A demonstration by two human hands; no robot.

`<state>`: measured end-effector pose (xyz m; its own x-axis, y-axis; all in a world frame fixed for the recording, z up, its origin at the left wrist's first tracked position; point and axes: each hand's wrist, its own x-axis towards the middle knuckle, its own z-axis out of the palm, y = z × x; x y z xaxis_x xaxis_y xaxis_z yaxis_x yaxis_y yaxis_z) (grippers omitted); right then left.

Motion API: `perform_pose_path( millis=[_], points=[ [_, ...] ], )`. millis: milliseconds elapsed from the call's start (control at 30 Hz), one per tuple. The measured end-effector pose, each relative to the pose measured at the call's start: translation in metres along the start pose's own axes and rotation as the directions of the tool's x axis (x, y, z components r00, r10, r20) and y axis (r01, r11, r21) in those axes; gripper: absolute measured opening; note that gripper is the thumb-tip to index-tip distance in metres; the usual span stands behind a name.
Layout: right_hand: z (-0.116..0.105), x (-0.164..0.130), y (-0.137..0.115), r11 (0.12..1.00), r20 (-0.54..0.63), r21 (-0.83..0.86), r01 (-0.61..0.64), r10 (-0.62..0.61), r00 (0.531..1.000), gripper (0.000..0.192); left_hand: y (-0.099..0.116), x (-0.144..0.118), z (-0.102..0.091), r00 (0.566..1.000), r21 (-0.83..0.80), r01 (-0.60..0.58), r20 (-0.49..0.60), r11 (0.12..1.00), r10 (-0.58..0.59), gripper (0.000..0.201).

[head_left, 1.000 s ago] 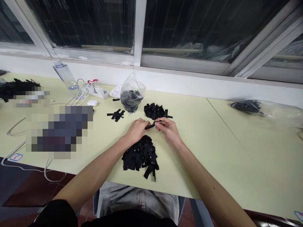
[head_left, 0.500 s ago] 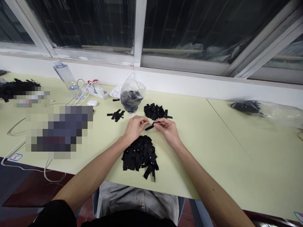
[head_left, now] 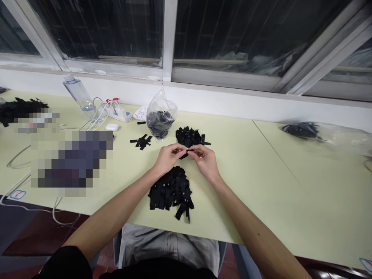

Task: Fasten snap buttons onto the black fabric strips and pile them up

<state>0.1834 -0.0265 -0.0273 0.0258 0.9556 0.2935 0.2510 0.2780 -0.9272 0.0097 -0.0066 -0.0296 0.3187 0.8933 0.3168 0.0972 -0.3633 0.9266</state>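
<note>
A short black fabric strip (head_left: 184,155) is pinched between both hands, above the table. My left hand (head_left: 169,158) closes thumb and fingertips on one end. Close beside it, my right hand (head_left: 205,159) pinches the other end, and the fingers hide much of the strip. Below the hands lies a large pile of black strips (head_left: 170,190), some with small white marks. Just beyond the fingers is another heap of strips (head_left: 188,135). A few loose strips (head_left: 141,142) are scattered to the left.
A clear plastic bag (head_left: 161,120) with black pieces stands at the back. Left of it are a power strip (head_left: 122,114) with white cables, a white earbud case (head_left: 112,127) and a tilted bottle (head_left: 78,93). Another bag (head_left: 334,133) lies far right; more black strips (head_left: 20,110) lie far left.
My left hand has moved right to meet the right hand and now pinches the strip too. Less of the strip shows than before.
</note>
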Motion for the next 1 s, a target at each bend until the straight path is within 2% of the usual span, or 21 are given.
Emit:
perform_pose_path(
  millis=[467,633,1000],
  points=[
    [0.0013,-0.0021,-0.0026,0.999,0.012,-0.038,0.031,-0.030,0.999,0.010,-0.0028,0.0014,0.0012,0.998,-0.036,0.039,-0.045,0.999,-0.041,0.023],
    [-0.0005,-0.0023,-0.0033,0.996,-0.001,-0.082,0.046,-0.046,0.999,0.010,-0.0032,0.0001,0.0021,1.000,-0.019,0.020,-0.009,1.000,-0.021,0.022],
    [-0.0002,-0.0018,-0.0019,0.994,-0.013,-0.108,0.026,-0.028,1.000,0.008,-0.0043,-0.0010,0.0009,0.999,0.053,-0.041,-0.018,0.998,0.042,0.022]
  ],
)
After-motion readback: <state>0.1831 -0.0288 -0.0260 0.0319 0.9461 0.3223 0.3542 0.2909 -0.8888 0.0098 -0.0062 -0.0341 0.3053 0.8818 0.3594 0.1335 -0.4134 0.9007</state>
